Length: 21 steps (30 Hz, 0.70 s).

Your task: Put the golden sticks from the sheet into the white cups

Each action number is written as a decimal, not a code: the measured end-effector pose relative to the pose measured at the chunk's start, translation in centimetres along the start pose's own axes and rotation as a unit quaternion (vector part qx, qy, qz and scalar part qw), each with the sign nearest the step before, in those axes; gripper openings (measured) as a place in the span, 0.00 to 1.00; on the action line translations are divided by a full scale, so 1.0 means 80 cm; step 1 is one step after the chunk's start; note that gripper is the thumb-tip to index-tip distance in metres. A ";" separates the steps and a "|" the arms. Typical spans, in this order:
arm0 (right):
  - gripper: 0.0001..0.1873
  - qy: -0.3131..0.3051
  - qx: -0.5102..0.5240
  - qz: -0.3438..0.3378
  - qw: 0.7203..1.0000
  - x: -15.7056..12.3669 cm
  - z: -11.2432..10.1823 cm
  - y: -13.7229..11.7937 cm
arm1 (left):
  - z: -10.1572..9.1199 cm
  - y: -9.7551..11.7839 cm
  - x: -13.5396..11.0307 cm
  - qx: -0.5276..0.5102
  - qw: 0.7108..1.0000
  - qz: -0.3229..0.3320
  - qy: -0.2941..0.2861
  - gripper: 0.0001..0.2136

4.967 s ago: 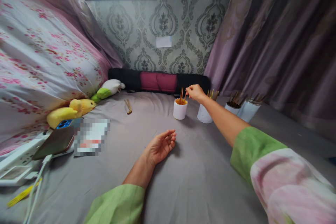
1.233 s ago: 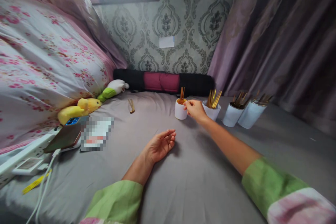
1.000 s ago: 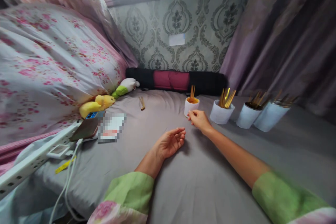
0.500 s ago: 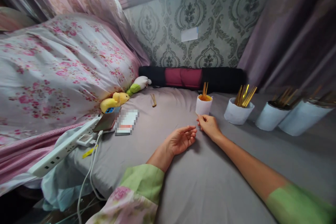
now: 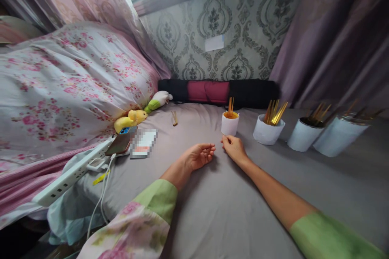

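My right hand (image 5: 234, 148) is closed in a pinch just in front of the nearest white cup (image 5: 230, 125), which has a yellow inside and a few thin gold sticks (image 5: 231, 106) standing in it. Whatever lies between those fingertips is too small to make out. To its left, my left hand (image 5: 201, 157) rests palm inward with loosely bent fingers and nothing in it. Further right stand a wider white cup (image 5: 268, 131) with several gold sticks (image 5: 276, 112), a third white cup (image 5: 304, 135), and a taller white container (image 5: 340, 137), both also holding sticks.
A small wooden piece (image 5: 174, 119) lies on the grey sheet (image 5: 194, 206). At left are a phone (image 5: 120, 143), a blurred-out white box (image 5: 144, 143), a power strip (image 5: 73, 174) with white cables, and soft toys (image 5: 130, 120). A black and red bolster (image 5: 215, 92) lines the wall.
The whole view has shifted slightly left and down. My left hand has moved a little away from my right hand, widening the gap. The right hand keeps its pinch by the cup.
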State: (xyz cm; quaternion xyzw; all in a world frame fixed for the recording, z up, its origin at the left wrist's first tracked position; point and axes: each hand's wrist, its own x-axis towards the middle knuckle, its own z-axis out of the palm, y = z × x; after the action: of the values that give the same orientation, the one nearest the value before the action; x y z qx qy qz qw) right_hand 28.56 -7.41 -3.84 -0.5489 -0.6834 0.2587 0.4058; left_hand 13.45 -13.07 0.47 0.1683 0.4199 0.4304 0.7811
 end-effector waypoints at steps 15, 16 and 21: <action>0.19 0.024 -0.008 -0.004 1.000 -0.004 -0.001 -0.002 | -0.020 0.091 0.047 0.072 0.982 0.042 0.169 0.08; 0.19 0.026 -0.010 -0.002 1.000 -0.005 -0.001 -0.002 | -0.022 0.097 0.050 0.081 0.980 0.044 0.178 0.12; 0.19 0.027 -0.013 -0.003 1.000 -0.008 -0.001 -0.003 | -0.031 0.117 0.056 0.124 0.966 0.070 0.217 0.16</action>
State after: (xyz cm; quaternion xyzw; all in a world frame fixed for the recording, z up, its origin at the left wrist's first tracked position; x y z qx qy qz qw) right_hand 28.56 -8.06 -3.79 -0.5586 -0.6773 0.2336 0.4179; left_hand 7.75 -4.25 2.58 0.1953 0.6162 0.4548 0.6126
